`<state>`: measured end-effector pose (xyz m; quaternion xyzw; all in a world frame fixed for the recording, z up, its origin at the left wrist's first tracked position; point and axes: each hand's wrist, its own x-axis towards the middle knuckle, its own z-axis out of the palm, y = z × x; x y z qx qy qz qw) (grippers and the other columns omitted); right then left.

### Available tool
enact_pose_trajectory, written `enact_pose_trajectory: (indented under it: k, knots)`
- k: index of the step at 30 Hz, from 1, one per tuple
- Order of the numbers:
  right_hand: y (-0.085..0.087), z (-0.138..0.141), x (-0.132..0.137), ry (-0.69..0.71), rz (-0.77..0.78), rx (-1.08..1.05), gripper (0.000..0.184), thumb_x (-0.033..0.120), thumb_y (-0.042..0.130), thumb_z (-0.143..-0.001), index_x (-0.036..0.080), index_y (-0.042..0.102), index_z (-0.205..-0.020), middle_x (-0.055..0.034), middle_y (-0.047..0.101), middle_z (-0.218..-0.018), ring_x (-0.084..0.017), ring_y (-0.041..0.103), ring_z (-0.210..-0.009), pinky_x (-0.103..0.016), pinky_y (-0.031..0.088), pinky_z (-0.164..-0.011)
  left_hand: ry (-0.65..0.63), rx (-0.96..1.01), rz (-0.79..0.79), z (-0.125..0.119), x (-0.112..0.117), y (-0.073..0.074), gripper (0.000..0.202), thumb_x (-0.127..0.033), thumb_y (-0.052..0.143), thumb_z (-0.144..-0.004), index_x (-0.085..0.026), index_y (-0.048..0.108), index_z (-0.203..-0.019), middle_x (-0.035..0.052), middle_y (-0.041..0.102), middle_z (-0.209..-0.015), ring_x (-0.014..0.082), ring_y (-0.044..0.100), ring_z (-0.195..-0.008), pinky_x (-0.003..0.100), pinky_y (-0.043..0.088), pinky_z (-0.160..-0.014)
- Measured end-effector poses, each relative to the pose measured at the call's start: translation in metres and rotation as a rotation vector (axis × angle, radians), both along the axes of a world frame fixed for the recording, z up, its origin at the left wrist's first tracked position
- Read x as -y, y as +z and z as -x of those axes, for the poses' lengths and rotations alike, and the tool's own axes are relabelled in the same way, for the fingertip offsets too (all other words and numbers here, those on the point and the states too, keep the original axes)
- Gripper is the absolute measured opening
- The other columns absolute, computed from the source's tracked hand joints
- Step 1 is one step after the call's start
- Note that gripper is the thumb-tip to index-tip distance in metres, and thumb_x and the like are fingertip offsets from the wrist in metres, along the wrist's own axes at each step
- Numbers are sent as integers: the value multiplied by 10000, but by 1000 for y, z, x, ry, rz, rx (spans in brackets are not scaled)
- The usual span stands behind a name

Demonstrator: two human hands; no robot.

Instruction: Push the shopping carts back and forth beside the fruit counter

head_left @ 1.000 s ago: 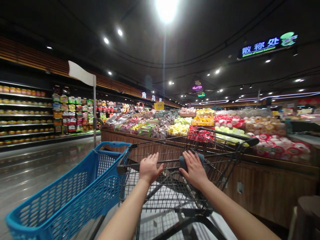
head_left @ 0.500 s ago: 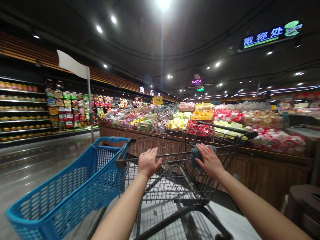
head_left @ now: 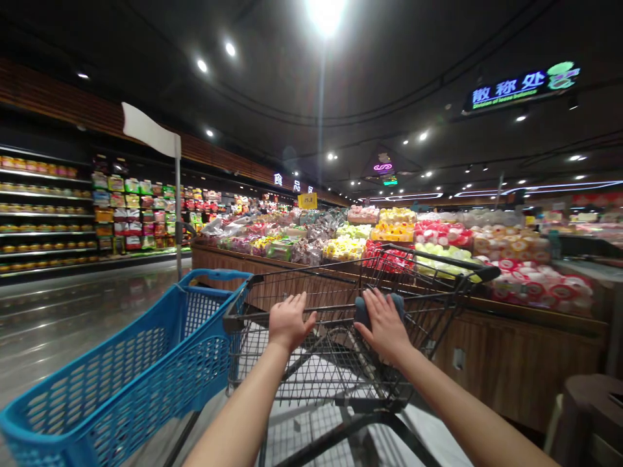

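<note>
A black wire shopping cart [head_left: 335,306] stands right in front of me. My left hand [head_left: 289,322] lies over its near rim bar, the fingers bent across the bar and the thumb pointing right. Farther right on the same bar, my right hand [head_left: 385,326] presses a blue-grey cloth [head_left: 397,303]. The cloth is wrapped over the bar, and its edges show on both sides of the fingers. Both hands' palms are hidden. Touching the cart's left side is a blue plastic basket [head_left: 146,324] with perforated walls.
Beyond the cart a wood-panelled display counter [head_left: 506,350] holds heaps of packaged snacks [head_left: 399,227]. A white flag [head_left: 150,131] rises on a pole at the left. Stocked shelves [head_left: 46,211] line the left wall. A brown bin-like object [head_left: 591,412] stands at lower right.
My right hand has slid left along the bar with the cloth, closer to my left hand. My left hand stays in the same spot on the bar. The view has tilted slightly upward.
</note>
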<state>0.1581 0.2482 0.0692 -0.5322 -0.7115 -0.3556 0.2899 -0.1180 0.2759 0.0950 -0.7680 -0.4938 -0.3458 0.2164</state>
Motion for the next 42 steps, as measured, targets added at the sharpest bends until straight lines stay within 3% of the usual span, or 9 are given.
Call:
enact_pose_trajectory:
  k: [4, 7, 13, 20, 24, 30, 37, 42]
  knots:
    - [3, 26, 2, 59, 19, -12, 788, 607, 371, -933, 142, 192, -1544, -93, 342, -1550, -257, 202, -1463, -483, 112, -1203, 4, -9, -7, 2, 1, 1, 575, -498, 424, -910, -180, 524, -1379, 122, 620, -1328, 312, 547, -1252, 501, 376, -1029]
    - [4, 25, 2, 89, 15, -14, 721, 558, 388, -946, 171, 236, -1535, -77, 353, -1546, -243, 233, -1454, -461, 132, -1203, 4, -26, -7, 5, 1, -1, 573, -499, 418, -914, -196, 507, -1392, 121, 608, -1343, 317, 538, -1260, 532, 337, -1059]
    - [8, -3, 3, 119, 35, 40, 651, 527, 412, -948, 191, 331, -1500, -58, 385, -1529, -225, 289, -1428, -423, 149, -1205, -9, -42, -16, 9, -1, -3, 579, -486, 405, -923, -175, 488, -1403, 120, 587, -1367, 323, 513, -1287, 556, 306, -1082]
    - [9, -50, 3, 43, 11, -17, 624, 488, 422, -946, 189, 341, -1488, -82, 469, -1462, -233, 352, -1389, -449, 172, -1195, -14, -37, -13, 5, 1, -2, 577, -487, 398, -924, -159, 502, -1387, 123, 579, -1376, 311, 515, -1286, 539, 307, -1085]
    - [8, -57, 2, 21, 6, -21, 623, 505, 396, -949, 175, 355, -1477, -98, 482, -1445, -244, 358, -1382, -457, 168, -1190, -16, -23, -12, 4, 2, -1, 572, -486, 390, -929, -157, 509, -1381, 123, 586, -1368, 309, 518, -1283, 538, 305, -1082]
    - [3, -34, -1, -38, -41, -73, 705, 583, 385, -932, 133, 353, -1474, -126, 499, -1425, -290, 316, -1399, -517, 137, -1181, -10, 7, -3, 1, 2, -2, 570, -497, 404, -922, -160, 529, -1365, 126, 603, -1347, 305, 529, -1272, 536, 319, -1068]
    - [4, 18, 4, 49, 20, -42, 723, 594, 389, -934, 121, 345, -1478, -104, 445, -1482, -270, 277, -1425, -486, 91, -1201, -3, 16, -26, 1, 0, -2, 551, -497, 416, -917, -179, 557, -1345, 120, 616, -1333, 308, 539, -1260, 530, 334, -1061]
    - [6, 22, 4, 88, 27, -33, 702, 550, 411, -942, 153, 296, -1509, -89, 410, -1511, -247, 274, -1434, -470, 126, -1202, -13, -17, -18, 4, 1, -1, 558, -488, 420, -916, -170, 542, -1357, 117, 607, -1345, 308, 541, -1259, 533, 345, -1059]
